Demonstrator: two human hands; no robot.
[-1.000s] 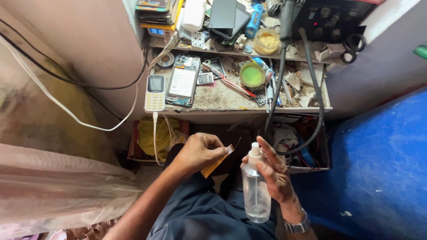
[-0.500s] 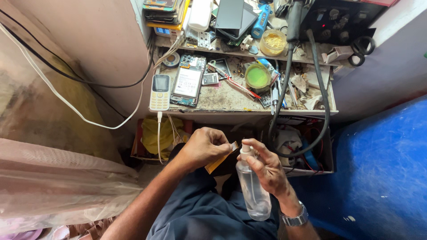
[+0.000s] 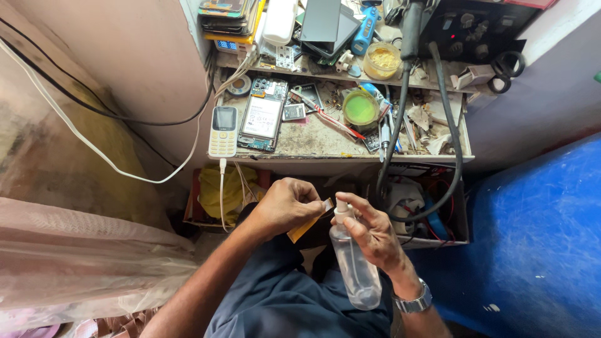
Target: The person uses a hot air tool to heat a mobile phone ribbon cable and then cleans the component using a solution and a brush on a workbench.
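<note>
Two hands | right hand (image 3: 375, 235) grips spray bottle (image 3: 357, 272) (upright) | left hand (image 3: 288, 206) pinches yellow card (image 3: 305, 226)

Keypad phone (image 3: 223, 130) left of opened smartphone (image 3: 262, 120)

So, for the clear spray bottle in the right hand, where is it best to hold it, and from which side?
Probably around the upper body, just under the white nozzle, as the right hand holds the clear spray bottle now. It leans with the nozzle toward the workbench, so come from the right, leaving the left hand and its yellow piece free.
</note>
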